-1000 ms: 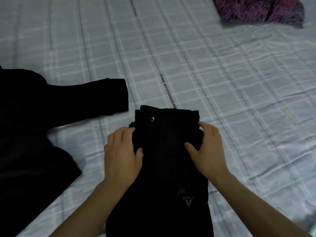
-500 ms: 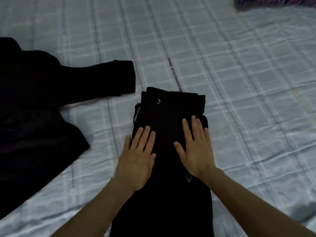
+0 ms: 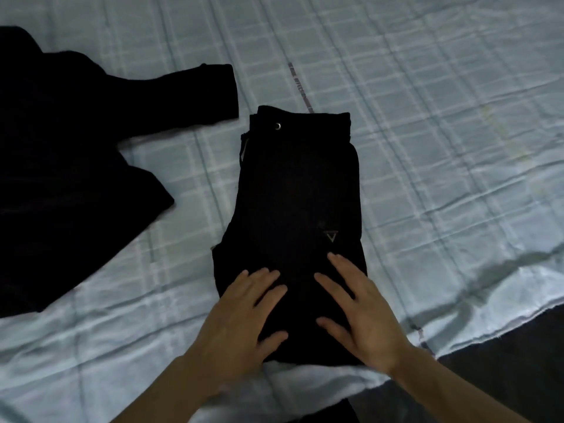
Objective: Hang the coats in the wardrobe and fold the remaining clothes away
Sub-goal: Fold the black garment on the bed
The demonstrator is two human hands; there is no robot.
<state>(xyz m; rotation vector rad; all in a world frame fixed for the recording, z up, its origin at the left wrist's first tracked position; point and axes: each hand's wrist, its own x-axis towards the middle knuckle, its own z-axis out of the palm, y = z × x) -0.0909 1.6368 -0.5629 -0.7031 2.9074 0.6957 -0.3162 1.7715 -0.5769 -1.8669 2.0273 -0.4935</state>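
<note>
A pair of black trousers (image 3: 297,190) lies folded lengthwise on the bed, waistband away from me, with a metal eyelet near the top and a small triangle logo on its right side. My left hand (image 3: 241,319) rests flat on the near left end of the trousers, fingers spread. My right hand (image 3: 363,312) lies flat on the near right end, just below the logo. Neither hand grips the cloth. A black coat (image 3: 67,141) is spread out at the left, one sleeve reaching toward the trousers' waistband without touching it.
The bed is covered by a pale blue checked sheet (image 3: 442,141), wrinkled at the right. The sheet's near edge (image 3: 457,340) runs diagonally at the lower right, with dark floor beyond it.
Both hands have slid down the trousers toward me, from the waistband end to the near end, flat on the cloth. The view has tilted down; the purple garment at the far right is out of view.
</note>
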